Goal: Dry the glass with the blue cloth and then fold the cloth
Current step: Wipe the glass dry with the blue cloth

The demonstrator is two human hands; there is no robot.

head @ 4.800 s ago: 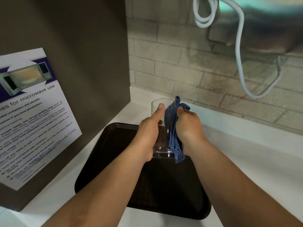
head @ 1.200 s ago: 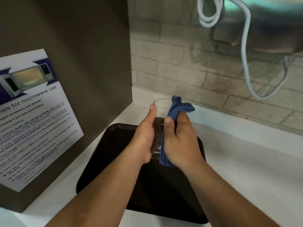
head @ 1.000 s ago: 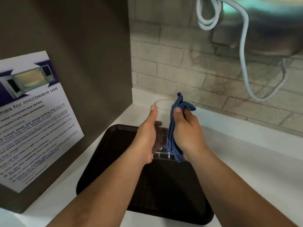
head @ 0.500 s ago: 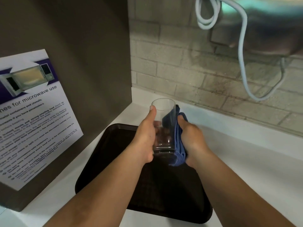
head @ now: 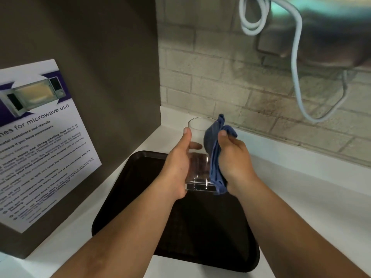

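Note:
A tall clear glass (head: 197, 135) is held upright in the air above a dark tray. My left hand (head: 177, 165) wraps its left side, thumb up near the rim. The blue cloth (head: 215, 157) is bunched against the glass's right side, running from the rim down to the base. My right hand (head: 233, 159) grips the cloth and presses it to the glass, thumb on top of the fabric. Part of the cloth shows through the glass wall.
The dark brown tray (head: 140, 197) lies on a white counter (head: 301, 193) under my hands. A brown panel with a microwave-use notice (head: 40, 141) stands at the left. A brick wall runs behind, with a white cable (head: 297, 67) hanging at the upper right.
My right hand has slid up the glass with the cloth, from low on its right side to near the rim. My left hand keeps the same hold.

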